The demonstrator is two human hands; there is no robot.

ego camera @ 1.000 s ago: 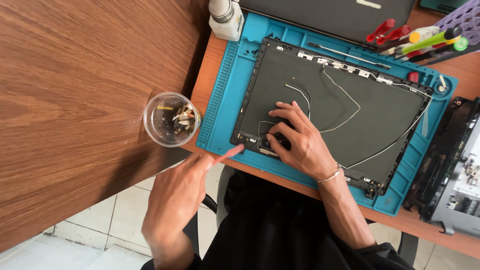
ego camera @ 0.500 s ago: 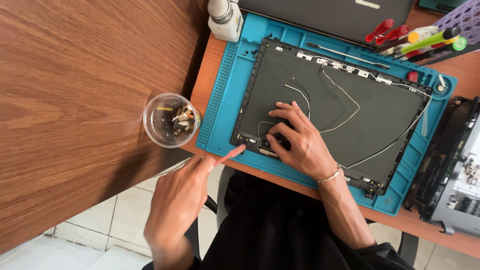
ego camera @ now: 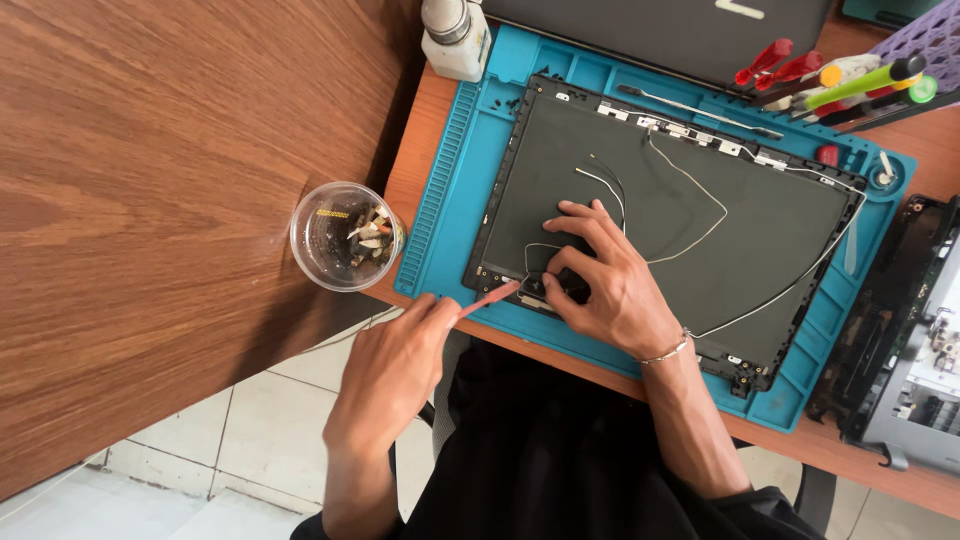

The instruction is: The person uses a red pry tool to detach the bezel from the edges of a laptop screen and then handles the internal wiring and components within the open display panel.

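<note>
The right hand covered the small dark part at the near edge of the dark rectangular laptop lid panel, hiding the thin pink tool's tip. The clear plastic cup's contents were too small to identify. The grey device was cut off at the right edge.

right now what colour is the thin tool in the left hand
Pinkish red; the thin tool shows best in the head view.

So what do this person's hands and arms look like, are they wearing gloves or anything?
No gloves: both the left hand and the right hand are bare, and so are the forearms, with no sleeves in sight. The only thing worn on them is a thin silver-coloured bracelet around the right wrist. No rings or watch are visible. Dark clothing shows below the arms.
</note>
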